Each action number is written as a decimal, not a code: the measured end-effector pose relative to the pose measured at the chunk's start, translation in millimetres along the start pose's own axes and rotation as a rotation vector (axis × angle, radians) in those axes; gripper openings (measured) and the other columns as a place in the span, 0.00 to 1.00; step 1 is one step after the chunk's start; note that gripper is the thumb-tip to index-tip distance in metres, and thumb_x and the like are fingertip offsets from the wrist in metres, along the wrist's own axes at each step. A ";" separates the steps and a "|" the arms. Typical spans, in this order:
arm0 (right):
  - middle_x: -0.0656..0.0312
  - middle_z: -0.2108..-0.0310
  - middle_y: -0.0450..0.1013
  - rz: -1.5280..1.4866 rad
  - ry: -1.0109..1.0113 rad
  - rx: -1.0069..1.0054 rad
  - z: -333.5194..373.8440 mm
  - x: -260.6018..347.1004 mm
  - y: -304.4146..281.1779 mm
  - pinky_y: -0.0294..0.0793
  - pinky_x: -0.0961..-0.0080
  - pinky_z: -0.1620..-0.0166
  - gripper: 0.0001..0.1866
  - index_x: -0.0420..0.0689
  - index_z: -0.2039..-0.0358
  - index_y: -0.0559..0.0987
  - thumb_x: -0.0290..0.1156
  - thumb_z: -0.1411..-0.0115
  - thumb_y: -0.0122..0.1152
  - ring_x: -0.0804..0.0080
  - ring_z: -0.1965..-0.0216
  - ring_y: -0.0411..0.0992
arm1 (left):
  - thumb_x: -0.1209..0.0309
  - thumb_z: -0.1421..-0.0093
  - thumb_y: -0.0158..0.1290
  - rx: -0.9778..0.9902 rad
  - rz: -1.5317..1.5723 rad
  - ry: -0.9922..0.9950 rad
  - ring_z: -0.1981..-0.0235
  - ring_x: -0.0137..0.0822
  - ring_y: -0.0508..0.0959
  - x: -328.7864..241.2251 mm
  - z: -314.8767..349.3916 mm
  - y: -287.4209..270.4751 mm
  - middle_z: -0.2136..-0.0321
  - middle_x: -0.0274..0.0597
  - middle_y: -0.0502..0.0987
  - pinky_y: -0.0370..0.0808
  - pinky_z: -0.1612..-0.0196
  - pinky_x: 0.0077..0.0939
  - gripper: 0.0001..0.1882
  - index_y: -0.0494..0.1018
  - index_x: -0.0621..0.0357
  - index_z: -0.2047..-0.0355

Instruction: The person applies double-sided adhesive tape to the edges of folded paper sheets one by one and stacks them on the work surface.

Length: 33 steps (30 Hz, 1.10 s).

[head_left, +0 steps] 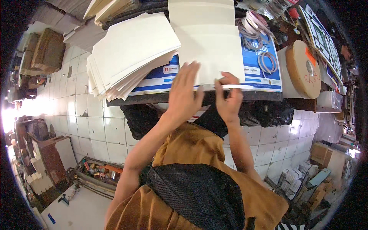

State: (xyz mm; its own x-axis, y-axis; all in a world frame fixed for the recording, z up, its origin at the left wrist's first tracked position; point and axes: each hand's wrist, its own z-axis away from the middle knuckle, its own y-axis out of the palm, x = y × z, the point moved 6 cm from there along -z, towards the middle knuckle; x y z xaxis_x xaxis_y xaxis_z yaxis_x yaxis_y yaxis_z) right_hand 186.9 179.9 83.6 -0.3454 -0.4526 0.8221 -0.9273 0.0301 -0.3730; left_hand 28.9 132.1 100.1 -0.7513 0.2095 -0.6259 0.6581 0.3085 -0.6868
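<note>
A cream sheet of card (214, 50) with crosswise creases lies before me on the table. My left hand (183, 90) rests on its near left edge, fingers stretched out flat and thumb apart. My right hand (230, 97) is at the near right corner, its fingers curled round a slim white strip (233, 86). Whether that strip is a separate piece or the card's edge I cannot tell. A small clear, shiny bit (207, 87) shows at the near edge between my hands. Beneath the card is a blue printed sheet (264, 78).
Left of the card, a fanned stack of cream sheets (134, 50) overhangs the table edge. Rolls of tape (255, 25) and a loose ring (267, 63) sit at the right, beside a large brown roll (303, 69). A black plastic bag (272, 113) hangs below the edge.
</note>
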 end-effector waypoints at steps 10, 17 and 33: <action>0.62 0.67 0.79 0.083 -0.108 0.160 2.6 21.0 62.1 0.64 0.62 0.47 0.19 0.47 0.47 0.77 0.26 0.38 0.66 0.61 0.61 0.75 | 0.83 0.44 0.55 -0.200 0.069 -0.134 0.33 0.58 0.65 31.5 80.7 -19.0 0.38 0.57 0.68 0.60 0.31 0.47 0.35 0.60 0.66 0.34; 0.62 0.68 0.79 0.127 -0.139 0.174 1.9 26.2 65.8 0.65 0.61 0.47 0.18 0.48 0.47 0.78 0.26 0.39 0.66 0.61 0.61 0.75 | 0.81 0.46 0.58 -0.196 -0.044 -0.041 0.33 0.56 0.65 27.5 78.1 -10.2 0.36 0.47 0.70 0.59 0.32 0.52 0.37 0.60 0.65 0.34; 0.58 0.57 0.79 0.183 0.116 -0.102 -34.7 -45.6 -69.9 0.75 0.70 0.48 0.10 0.41 0.56 0.80 0.28 0.36 0.68 0.65 0.52 0.77 | 0.55 0.37 0.56 0.049 -0.426 -0.117 0.32 0.55 0.60 15.9 63.5 5.7 0.37 0.45 0.70 0.50 0.31 0.54 0.35 0.64 0.52 0.31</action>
State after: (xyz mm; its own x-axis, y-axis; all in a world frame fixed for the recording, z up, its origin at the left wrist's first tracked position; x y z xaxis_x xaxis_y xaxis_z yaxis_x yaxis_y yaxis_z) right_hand 262.4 229.3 87.1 -0.5176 -0.3258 0.7911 -0.8556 0.1947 -0.4796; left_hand 23.9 78.3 62.8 -0.9471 -0.0344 -0.3190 0.2947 0.2997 -0.9074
